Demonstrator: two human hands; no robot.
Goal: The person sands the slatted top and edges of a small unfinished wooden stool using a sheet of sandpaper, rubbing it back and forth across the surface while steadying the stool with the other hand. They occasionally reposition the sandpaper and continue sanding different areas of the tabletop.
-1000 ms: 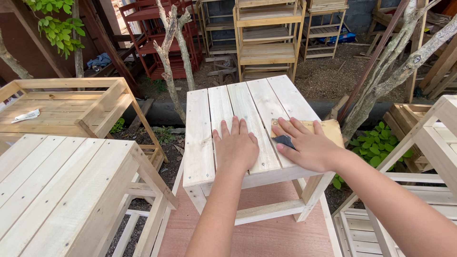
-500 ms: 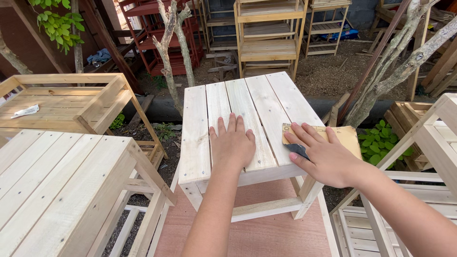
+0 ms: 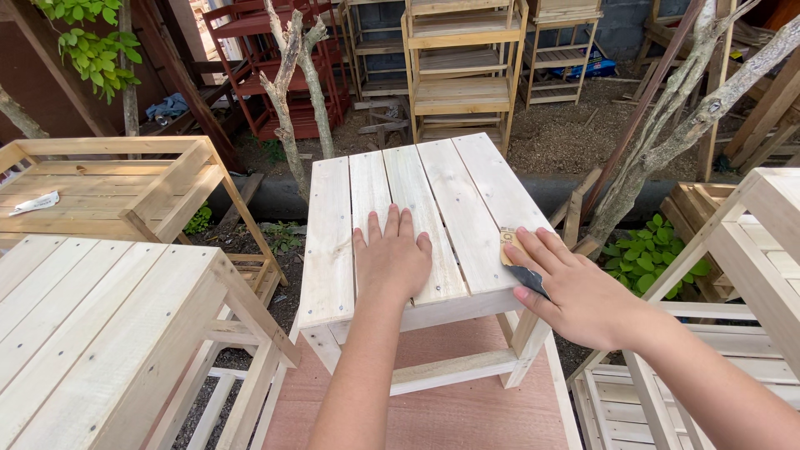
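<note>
Single view from the camera on my head, tilted down and forward along my own forearms. It sits close above the small pale slatted wooden table (image 3: 417, 225), which fills the centre of the frame, with my left hand (image 3: 392, 262) and right hand (image 3: 575, 292) entering from the bottom edge. Farther off, it faces stacked wooden shelving units (image 3: 462, 71) at the top. No second view overlaps it.

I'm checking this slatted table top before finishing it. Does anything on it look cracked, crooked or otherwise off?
Nothing stands out. The table top has even, parallel slats with no visible cracks. The left hand lies flat on it, and the right hand presses a piece of sandpaper at its right edge.
</note>
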